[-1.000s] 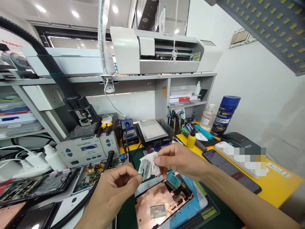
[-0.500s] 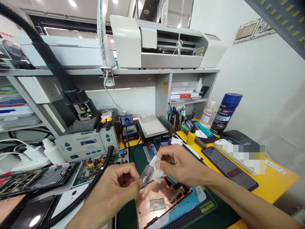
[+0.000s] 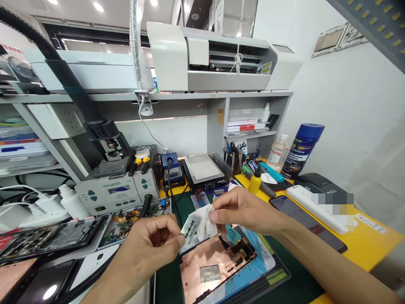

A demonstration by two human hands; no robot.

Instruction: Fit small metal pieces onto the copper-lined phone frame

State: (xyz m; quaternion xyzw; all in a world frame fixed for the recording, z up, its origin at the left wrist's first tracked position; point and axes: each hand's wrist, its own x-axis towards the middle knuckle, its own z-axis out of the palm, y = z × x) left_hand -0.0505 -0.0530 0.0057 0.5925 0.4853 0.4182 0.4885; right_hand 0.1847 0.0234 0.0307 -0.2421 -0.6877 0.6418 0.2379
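Pinched between the thumb and fingers of my left hand point(image 3: 158, 245) is a thin metal razor blade point(image 3: 190, 229) with cut-outs and dark print. My right hand point(image 3: 245, 211) grips a crumpled white tissue point(image 3: 206, 221), which touches the blade's right side. Both hands are above a copper-coloured device panel point(image 3: 202, 264) with a grey rectangle in its middle and dark strips along its edge. A teal sticker point(image 3: 232, 234) shows below my right hand. The panel lies on a blue and white sheet point(image 3: 253, 264).
At the left are a grey rework station point(image 3: 118, 190) with a black hose and a tray of circuit parts point(image 3: 122, 226). Behind the hands sits a small heating plate point(image 3: 204, 169). A yellow bottle point(image 3: 255, 181), a phone point(image 3: 306, 221) and a blue spray can point(image 3: 302, 150) are at the right.
The blade has turned so its flat printed face shows more clearly. The tissue has moved slightly left and up, and spreads wider beside the blade. My right hand has shifted slightly up.
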